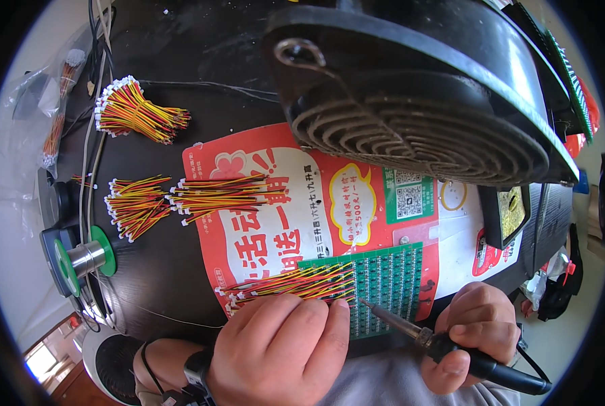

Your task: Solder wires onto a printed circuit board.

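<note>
My right hand (481, 318) is wrapped round the black handle of a soldering iron (410, 328). Its tip points left at a green panel of small circuit boards (390, 284), by the ends of a row of red, black and yellow wires (302, 281) that lie across the panel's left part. Closed, with fingertips close to those wire ends and the iron's tip, is my left hand (282, 345); what its fingers pinch is hidden. A thin strand (180, 321) runs over the table towards this hand.
A large black fan (410, 115) fills the back right. Wire bundles with white connectors (140, 111) and loose wire piles (136, 206) lie left. A green-flanged solder spool (86, 259) stands near the left edge. Beneath the panel is a red printed sheet (207, 162); a sponge tray (512, 213) sits right.
</note>
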Tool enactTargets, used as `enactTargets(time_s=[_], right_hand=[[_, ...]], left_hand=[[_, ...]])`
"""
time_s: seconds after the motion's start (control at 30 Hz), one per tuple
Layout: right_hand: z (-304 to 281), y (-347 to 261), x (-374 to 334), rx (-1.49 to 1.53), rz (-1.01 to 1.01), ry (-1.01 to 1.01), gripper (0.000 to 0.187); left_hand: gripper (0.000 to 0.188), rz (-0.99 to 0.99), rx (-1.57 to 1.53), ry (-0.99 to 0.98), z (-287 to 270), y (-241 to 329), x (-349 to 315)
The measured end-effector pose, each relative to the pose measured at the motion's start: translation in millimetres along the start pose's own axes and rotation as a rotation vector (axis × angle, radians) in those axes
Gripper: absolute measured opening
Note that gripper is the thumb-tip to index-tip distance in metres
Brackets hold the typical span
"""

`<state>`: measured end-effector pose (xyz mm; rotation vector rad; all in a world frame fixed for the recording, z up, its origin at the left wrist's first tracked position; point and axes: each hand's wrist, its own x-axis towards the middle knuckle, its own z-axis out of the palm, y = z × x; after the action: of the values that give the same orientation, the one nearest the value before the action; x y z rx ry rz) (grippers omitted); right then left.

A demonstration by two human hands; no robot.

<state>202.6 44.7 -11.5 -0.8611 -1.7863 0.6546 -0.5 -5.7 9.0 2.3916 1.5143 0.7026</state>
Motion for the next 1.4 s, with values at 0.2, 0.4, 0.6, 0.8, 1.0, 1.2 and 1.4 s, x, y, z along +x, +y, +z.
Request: enactTargets(time_s=[0.2, 0.4, 0.6, 0.8, 1.0, 1.2, 1.4], right_hand=[[0, -2, -1, 0.008, 0.025, 0.019, 0.031], [-1, -2, -1, 0.012, 0.030, 0.011, 0.031], [-3, -2, 0, 0.009, 0.025, -0.006, 0.032], [-1, -1, -1, -0.011, -0.003, -0.007, 0.032], [-1, 1, 1, -0.011, -0.028, -0.028, 0.031], [-1, -1, 3, -0.011, -0.020, -0.035, 0.032], [1, 0, 1, -0.015, -0.009, -0.033, 0.033]], left_hand=[[0.021, -0.060, 0.009, 0.055, 5, 3, -8], [0.021, -0.085, -0.005, 0.047, 3, 4, -4], [0.010, 0.072, 0.016, 0.218, 5, 0, 0], [0.009, 0.052, -0.017, 0.223, 13, -1, -4], [0.009, 0.032, -0.016, 0.246, 15, -1, -4], [0.008, 0.050, -0.024, 0.238, 14, -2, -2], [0.019, -0.220, 0.010, 0.012, 6, 10, -9]])
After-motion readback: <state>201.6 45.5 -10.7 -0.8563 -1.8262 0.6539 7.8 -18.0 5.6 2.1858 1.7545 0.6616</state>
